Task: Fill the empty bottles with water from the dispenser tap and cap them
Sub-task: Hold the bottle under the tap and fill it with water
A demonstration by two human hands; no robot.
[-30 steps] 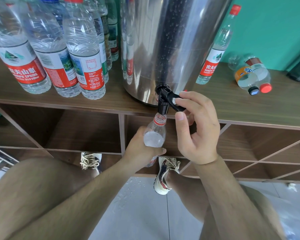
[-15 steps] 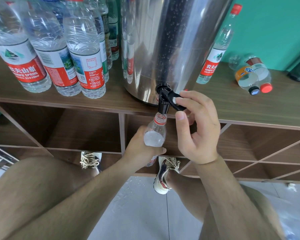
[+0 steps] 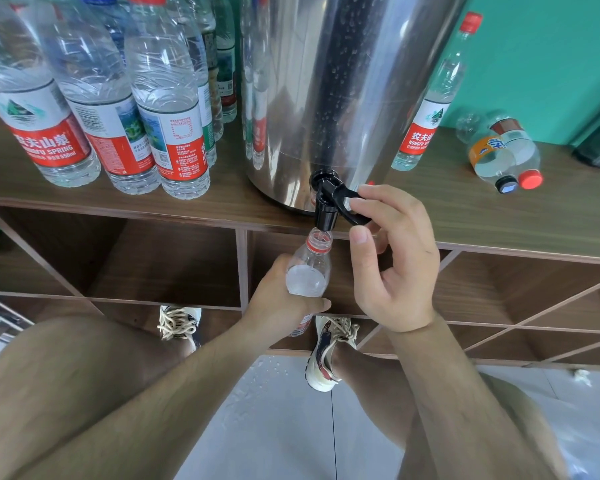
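Observation:
A steel water dispenser (image 3: 333,91) stands on the wooden shelf top (image 3: 499,216), its black tap (image 3: 326,206) hanging over the front edge. My left hand (image 3: 278,303) grips a clear uncapped bottle (image 3: 307,271) with its red-ringed mouth right under the spout; water stands high inside it. My right hand (image 3: 392,258) holds the black tap lever (image 3: 352,207) between fingers and thumb.
Several capped, filled bottles (image 3: 167,126) crowd the shelf top left of the dispenser. One upright bottle (image 3: 430,109) stands to its right, and two bottles (image 3: 503,157) lie on their sides further right. Open cubbies (image 3: 167,265) sit below; my shoes and wet floor tiles (image 3: 271,410) are underneath.
The water level in the held bottle has risen slightly. Both hands stay where they were.

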